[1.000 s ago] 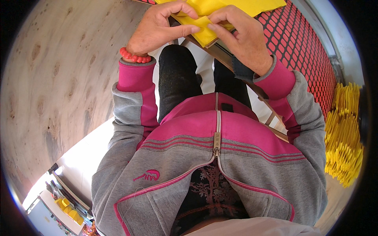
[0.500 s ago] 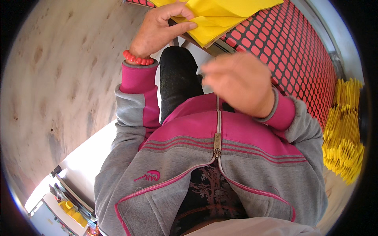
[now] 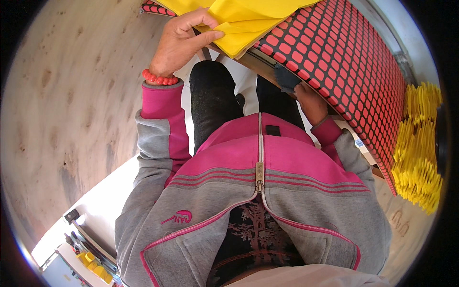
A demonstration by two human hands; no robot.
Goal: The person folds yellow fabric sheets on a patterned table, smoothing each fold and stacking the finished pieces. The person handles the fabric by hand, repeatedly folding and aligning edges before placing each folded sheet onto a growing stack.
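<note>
My left hand (image 3: 184, 40), with a red bead bracelet (image 3: 160, 78) at the wrist, pinches the near edge of a folded yellow cloth (image 3: 256, 19) between thumb and fingers. The cloth lies in layers over the corner of a red-and-black patterned tabletop (image 3: 330, 52). My right hand (image 3: 311, 103) is down below the tabletop's near edge, beside a dark grey-blue cloth (image 3: 286, 78). Its fingertips meet or come close to that cloth; the table edge hides most of the fingers, so I cannot tell whether they grip it.
A tall stack of folded yellow pieces (image 3: 417, 148) stands at the right, beyond the tabletop's end. A pale wooden board surface (image 3: 71, 95) fills the left side. My knees (image 3: 213, 91) are under the table edge. Yellow items (image 3: 93, 265) show at lower left.
My right hand has moved from in front of my lap, to the right and down under the table edge. The left hand keeps its pinch on the yellow cloth; the view has shifted slightly.
</note>
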